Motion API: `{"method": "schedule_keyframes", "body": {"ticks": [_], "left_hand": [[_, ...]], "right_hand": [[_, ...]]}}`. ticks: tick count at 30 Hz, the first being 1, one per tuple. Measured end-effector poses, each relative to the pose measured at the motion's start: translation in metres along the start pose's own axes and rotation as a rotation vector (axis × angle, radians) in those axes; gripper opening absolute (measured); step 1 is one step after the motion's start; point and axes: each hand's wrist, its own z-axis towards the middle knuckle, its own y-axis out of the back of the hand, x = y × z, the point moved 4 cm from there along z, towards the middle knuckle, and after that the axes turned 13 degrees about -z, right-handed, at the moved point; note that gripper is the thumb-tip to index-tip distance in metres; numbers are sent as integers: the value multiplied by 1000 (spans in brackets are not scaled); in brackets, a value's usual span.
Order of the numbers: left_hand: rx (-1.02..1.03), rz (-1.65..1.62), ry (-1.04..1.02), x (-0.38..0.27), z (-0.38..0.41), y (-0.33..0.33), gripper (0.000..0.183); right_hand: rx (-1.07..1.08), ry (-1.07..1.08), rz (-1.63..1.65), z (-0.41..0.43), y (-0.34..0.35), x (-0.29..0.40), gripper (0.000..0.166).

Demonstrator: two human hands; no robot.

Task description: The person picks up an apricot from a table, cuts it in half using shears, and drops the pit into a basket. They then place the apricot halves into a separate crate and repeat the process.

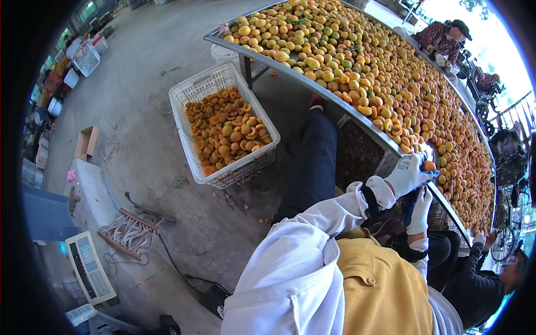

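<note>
My left hand (408, 175), in a white knit glove with blue-coated fingers, holds an orange apricot (428, 166) at its fingertips, over the near metal rim of the sorting table (360, 124). Just below it is my right hand (420, 211), gloved the same way. Its fingers reach up close to the left hand and are partly hidden, so I cannot tell if they grip anything. Whole apricots (398, 88) heap across the table. A few split apricots (365, 111) lie along the near edge.
A white plastic crate (178, 125) of halved apricots stands on the floor to the left. Under the table is another crate (360, 146). Co-workers sit at the far side (444, 42) and to the right (477, 280). A webbed folding stool (130, 234), scale (90, 268) and cable (173, 264) are lower left.
</note>
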Motion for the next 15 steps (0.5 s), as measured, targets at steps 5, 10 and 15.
{"method": "schedule_keyframes", "body": {"ticks": [5,10,15], "left_hand": [[-70,1,-79,1,1,13,58],[73,-412,-1,14,6,9,40],[134,-707,29,11,-6,0,34]], "right_hand": [[493,-349,680,-21,-13,30,32],[654,-449,928,-31,-15,45,35],[510,-340,797,-39,-13,45,25]]}}
